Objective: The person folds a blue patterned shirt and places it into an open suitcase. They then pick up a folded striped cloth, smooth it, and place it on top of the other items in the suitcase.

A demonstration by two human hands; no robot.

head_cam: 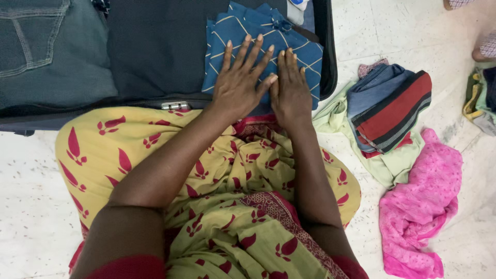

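— What's nearest the camera?

— I see a yellow dress with red leaf shapes across the lower centre. Above it my left hand and right hand lie side by side, fingers spread wide and flat, gripping nothing.

— And under them?

— A folded blue cloth with pale lines, inside the suitcase, upper centre. Jeans fill the upper left.

— On the floor?

— At right, a striped stack on pale green cloth, pink cloth just below.

Only one small white package with a blue patch peeks out at the far edge, just beyond the folded blue cloth.
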